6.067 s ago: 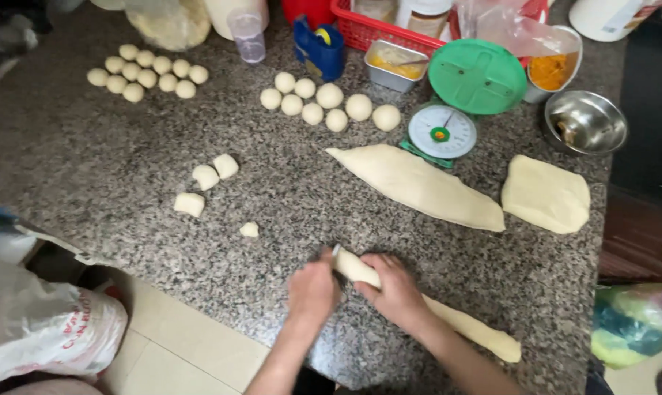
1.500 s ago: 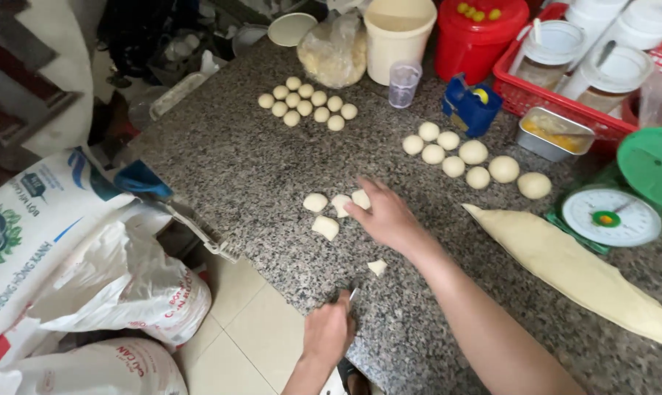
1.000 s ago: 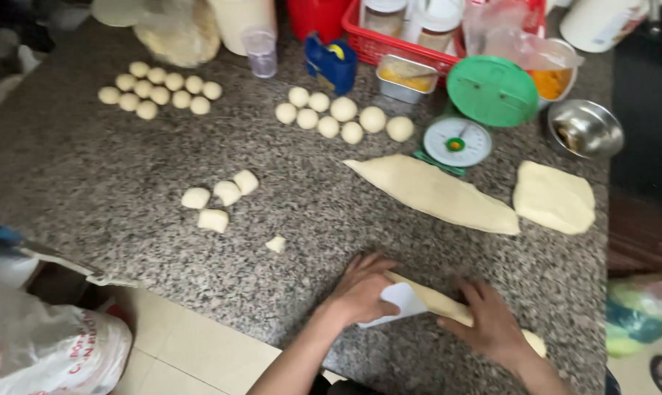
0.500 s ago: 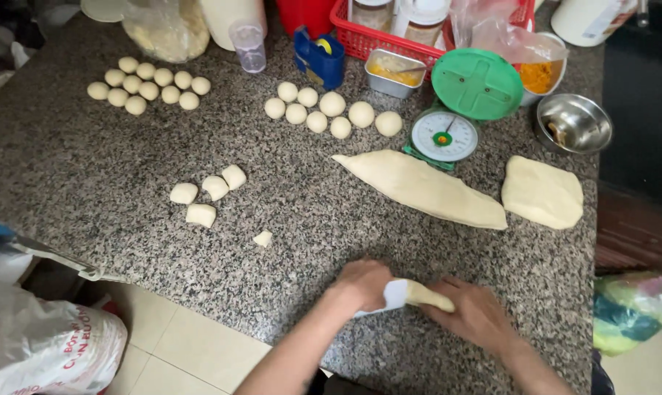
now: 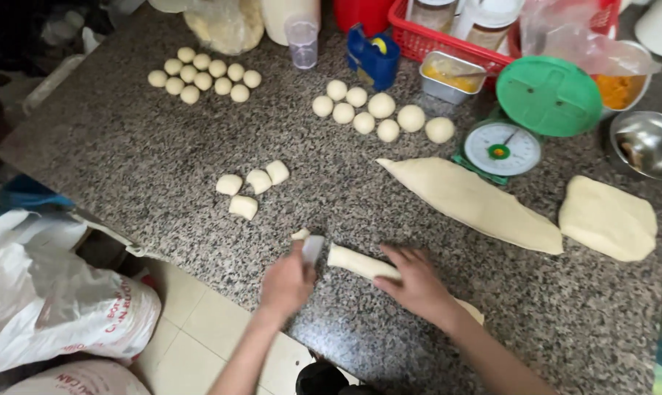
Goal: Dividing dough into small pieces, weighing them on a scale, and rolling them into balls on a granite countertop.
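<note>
Dough roll [image 5: 361,263] lies on the worktop [image 5: 126,146] just in front of the person, its far end hidden under the right hand [image 5: 417,284].

Head view. Left hand [image 5: 287,281] closed around a white scraper [image 5: 312,249], blade standing at the cut end of the dough roll. Right hand flat on top of the dough roll, fingers spread, pressing and not wrapped round it. One small offcut [image 5: 300,234] just left of the scraper.

Progress, judged: four cut pieces [image 5: 252,186] sit up and left of the dough roll, not yet rounded. Two groups of rounded balls further back: a small-ball cluster [image 5: 203,73] far left, and a larger-ball cluster [image 5: 378,113] straight behind the dough roll. Left to portion: most of the dough roll, a long tapered dough slab [image 5: 470,205] to the right behind it, and a squarish dough slab [image 5: 608,218] further right.

Surface: speckled grey granite, dry-looking. Green kitchen scale [image 5: 524,121] behind the tapered slab; red basket [image 5: 484,36], metal bowl [image 5: 645,143] and clear plastic cup [image 5: 302,40] along the back edge. Left of the dough roll, below the worktop edge: pale tiled floor [image 5: 192,329] and white sacks [image 5: 60,307].
</note>
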